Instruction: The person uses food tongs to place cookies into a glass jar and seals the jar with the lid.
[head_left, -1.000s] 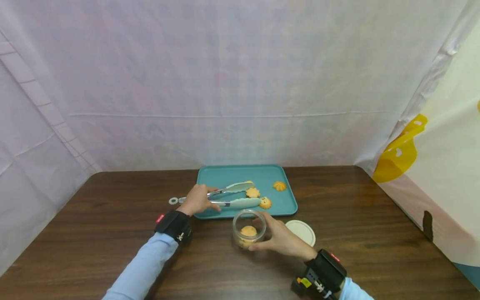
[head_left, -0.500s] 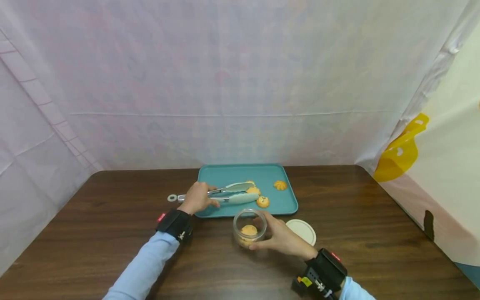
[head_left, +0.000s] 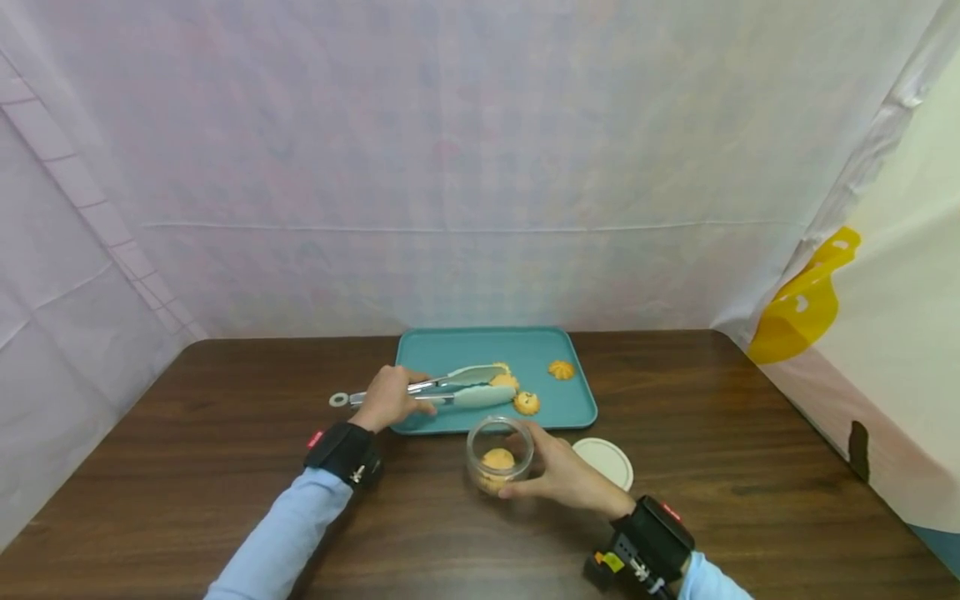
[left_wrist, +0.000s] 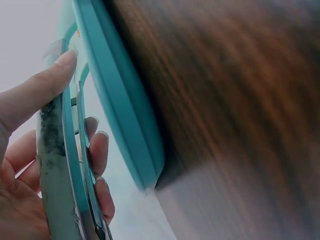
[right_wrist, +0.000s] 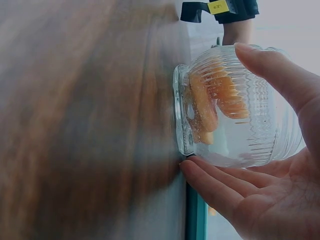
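Note:
My left hand (head_left: pixel 392 398) grips a pair of metal tongs (left_wrist: pixel 52 160) with pale green tips, thumb on one arm and fingers around the other. The tongs' tips (head_left: pixel 483 396) stand apart over the teal tray (head_left: pixel 442 346), at a scalloped cookie (head_left: pixel 504 381); whether they touch it I cannot tell. Just right of the lower tip lies a dotted cookie (head_left: pixel 527 403). With thumb and fingers around its side, my right hand (head_left: pixel 562 475) holds a clear ribbed glass jar (right_wrist: pixel 250 135) upright on the table. Several cookies (right_wrist: pixel 205 105) are inside the lidless jar.
Another cookie (head_left: pixel 560 369) lies at the tray's right side. A white round lid (head_left: pixel 603 463) is on the wooden table (head_left: pixel 225 450) beside my right hand. A pale curtain (head_left: pixel 450 167) hangs behind the table's far edge.
The tongs have shifted slightly left, and the gap between their tips has narrowed. The dotted cookie has moved a little left. My right hand and the jar stay in place.

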